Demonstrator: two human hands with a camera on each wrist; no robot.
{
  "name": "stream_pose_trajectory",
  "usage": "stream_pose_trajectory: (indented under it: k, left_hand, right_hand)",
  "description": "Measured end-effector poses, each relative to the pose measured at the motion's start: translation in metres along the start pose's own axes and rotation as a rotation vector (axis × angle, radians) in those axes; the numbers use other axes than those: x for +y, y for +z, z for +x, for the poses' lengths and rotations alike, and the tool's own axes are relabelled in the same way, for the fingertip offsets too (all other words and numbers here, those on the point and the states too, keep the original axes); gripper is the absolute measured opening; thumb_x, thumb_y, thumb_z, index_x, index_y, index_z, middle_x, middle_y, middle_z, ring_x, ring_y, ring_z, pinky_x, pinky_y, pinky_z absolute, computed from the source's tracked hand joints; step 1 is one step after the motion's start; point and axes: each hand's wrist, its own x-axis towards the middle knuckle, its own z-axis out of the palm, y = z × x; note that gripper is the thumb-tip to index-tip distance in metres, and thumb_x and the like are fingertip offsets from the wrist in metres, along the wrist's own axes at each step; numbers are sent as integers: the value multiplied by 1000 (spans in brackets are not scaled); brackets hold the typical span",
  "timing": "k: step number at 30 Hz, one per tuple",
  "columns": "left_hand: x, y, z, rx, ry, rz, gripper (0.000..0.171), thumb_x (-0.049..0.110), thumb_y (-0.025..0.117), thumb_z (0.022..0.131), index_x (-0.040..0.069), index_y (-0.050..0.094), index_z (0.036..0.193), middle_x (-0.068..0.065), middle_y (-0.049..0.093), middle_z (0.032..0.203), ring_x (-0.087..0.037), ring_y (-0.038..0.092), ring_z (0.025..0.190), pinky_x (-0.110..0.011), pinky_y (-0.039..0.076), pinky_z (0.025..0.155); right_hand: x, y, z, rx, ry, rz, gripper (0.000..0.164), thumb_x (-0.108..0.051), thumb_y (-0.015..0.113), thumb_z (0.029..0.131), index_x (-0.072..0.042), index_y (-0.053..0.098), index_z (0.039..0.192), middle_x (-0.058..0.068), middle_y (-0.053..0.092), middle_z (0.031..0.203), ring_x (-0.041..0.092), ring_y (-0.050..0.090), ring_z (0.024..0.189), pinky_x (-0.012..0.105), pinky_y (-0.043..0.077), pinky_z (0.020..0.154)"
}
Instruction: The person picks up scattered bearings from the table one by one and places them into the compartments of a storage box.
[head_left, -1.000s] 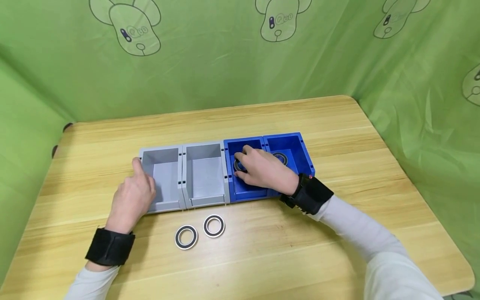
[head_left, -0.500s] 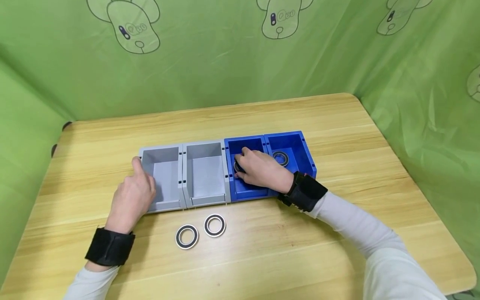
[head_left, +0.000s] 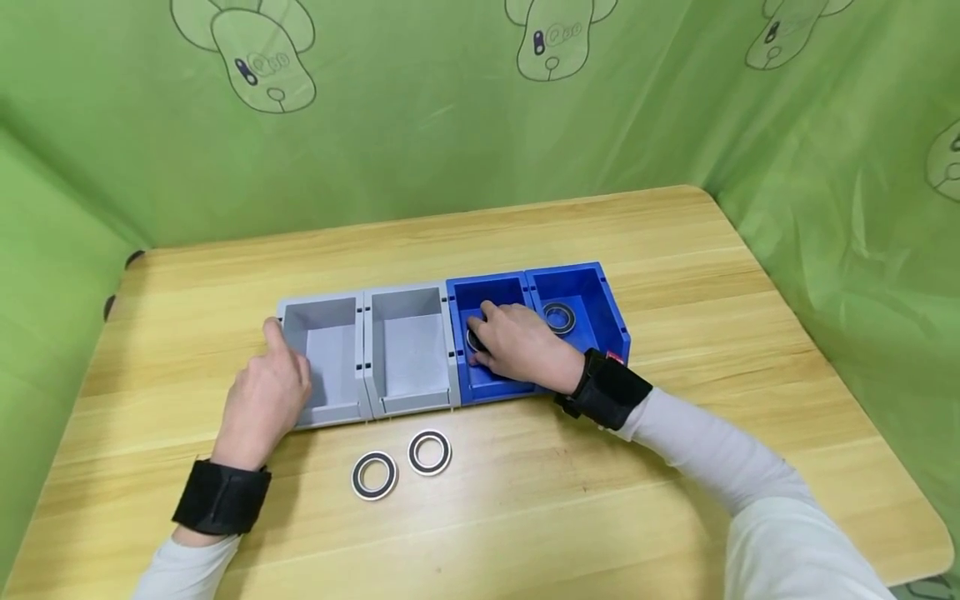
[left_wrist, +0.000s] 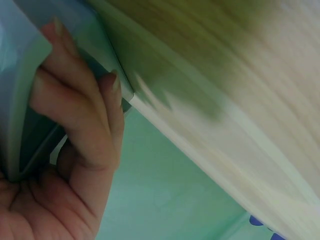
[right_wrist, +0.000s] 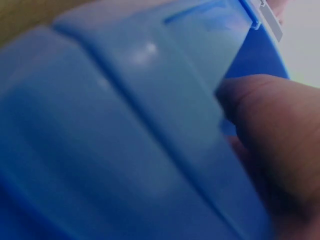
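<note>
My left hand [head_left: 267, 390] grips the outer side wall of the left grey bin [head_left: 330, 362]. In the left wrist view, the fingers [left_wrist: 80, 112] curl around that bin's edge. My right hand [head_left: 521, 343] reaches down into the left blue bin [head_left: 491, 290], thumb and fingers pinching a ball bearing [head_left: 472, 340] with a dark seal, mostly hidden by them. In the right wrist view the blue bin's wall [right_wrist: 150, 120] fills much of the picture, the thumb [right_wrist: 270, 115] inside it. Another bearing [head_left: 558, 318] lies in the right blue bin [head_left: 592, 321].
A second grey bin [head_left: 408, 354] stands between the left grey bin and the blue ones, all in one row. Two more bearings, a left one [head_left: 374, 476] and a right one [head_left: 430, 452], lie on the wooden table [head_left: 540, 517] in front. Green cloth [head_left: 420, 125] hangs behind.
My right hand has shifted slightly in the left blue bin, covering more of its bearing and uncovering the one in the right blue bin. The left hand keeps its place.
</note>
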Motion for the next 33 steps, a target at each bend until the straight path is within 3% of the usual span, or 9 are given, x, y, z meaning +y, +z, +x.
stream_pose_trajectory:
  k: [5, 12, 14, 19, 25, 30, 33]
  left_hand:
    - [-3, 1, 0, 8, 20, 2, 47, 5, 41, 101, -20, 27, 138, -6, 41, 46, -16, 39, 28, -28, 30, 26]
    - [-7, -3, 2, -45, -24, -10, 49, 7, 39, 102, -20, 23, 140, -8, 42, 47, -18, 41, 30, -29, 31, 28]
    - [-9, -4, 2, -58, -44, -16, 49, 8, 39, 102, -19, 23, 140, -9, 43, 48, -20, 43, 32, -30, 32, 29]
    - [-14, -5, 0, -32, -41, -24, 45, 7, 39, 102, -19, 26, 136, -9, 42, 48, -20, 42, 32, -31, 31, 28]
    - [-16, -8, -1, -39, -59, -22, 44, 7, 37, 102, -18, 26, 135, -8, 42, 48, -20, 42, 33, -31, 31, 29]
    - [-17, -9, -1, -30, -41, -12, 45, 6, 37, 102, -19, 25, 136, -9, 41, 48, -20, 42, 31, -30, 31, 28]
    - [-17, -9, -1, -36, -49, -11, 45, 7, 36, 102, -19, 25, 137, -9, 42, 48, -20, 42, 32, -30, 31, 28]
  right_hand:
    - [2, -9, -8, 42, 19, 42, 53, -40, 67, 99, -4, 62, 138, 18, 65, 120, 31, 67, 103, 45, 56, 92]
    - [20, -27, -26, 286, 77, 105, 52, -37, 67, 98, -4, 62, 137, 20, 65, 126, 35, 62, 114, 48, 49, 104]
    - [28, -31, -32, 349, 122, 125, 52, -37, 68, 98, -2, 61, 137, 21, 65, 124, 36, 61, 114, 49, 49, 103]
    - [52, -31, -49, 414, 304, 177, 58, -36, 67, 99, 2, 55, 140, 30, 61, 123, 43, 58, 111, 52, 49, 95]
    - [73, -15, -63, 368, 498, 226, 68, -33, 61, 102, 9, 39, 150, 38, 53, 121, 46, 55, 93, 52, 50, 78]
    - [77, -3, -66, 195, 626, 276, 68, -38, 50, 106, 9, 34, 152, 39, 52, 123, 47, 62, 89, 54, 54, 68]
    - [77, 4, -65, 97, 660, 307, 60, -37, 44, 107, 9, 37, 145, 36, 60, 109, 46, 67, 83, 53, 55, 60]
